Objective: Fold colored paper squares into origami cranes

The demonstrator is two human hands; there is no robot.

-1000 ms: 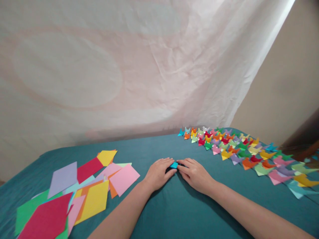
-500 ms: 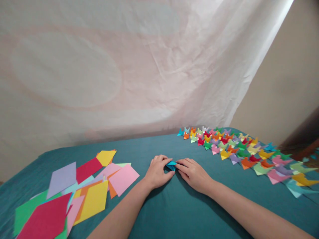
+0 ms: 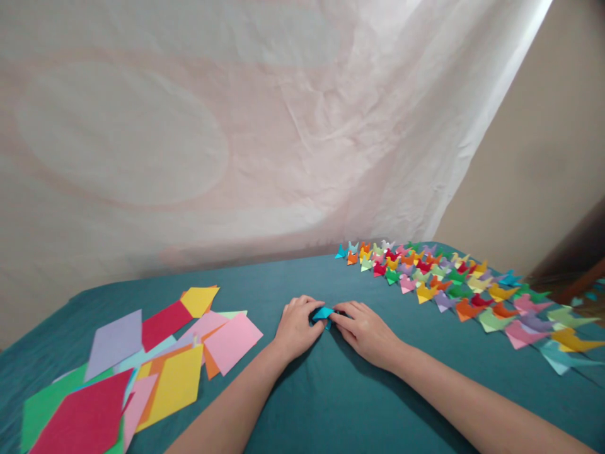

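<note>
A small folded piece of blue origami paper [image 3: 323, 313] is held between my two hands, low over the middle of the table. My left hand [image 3: 297, 326] pinches its left side, with the thumb below and the fingers above. From the right, my right hand [image 3: 363, 329] grips the other side with thumb and forefinger. Parts of the paper are hidden behind the fingertips, so its full folded shape does not show.
Loose coloured paper sheets overlap at the left, among them a red sheet [image 3: 82, 413], a yellow sheet [image 3: 177, 383] and a pink sheet [image 3: 234, 342]. Rows of folded paper birds [image 3: 467, 309] stand at the right on the teal tablecloth [image 3: 302, 403]. A pale curtain [image 3: 265, 139] hangs behind.
The blue paper has tilted between my fingers, showing a different face. My right fingertips have shifted slightly left over it. Both hands otherwise stay in place.
</note>
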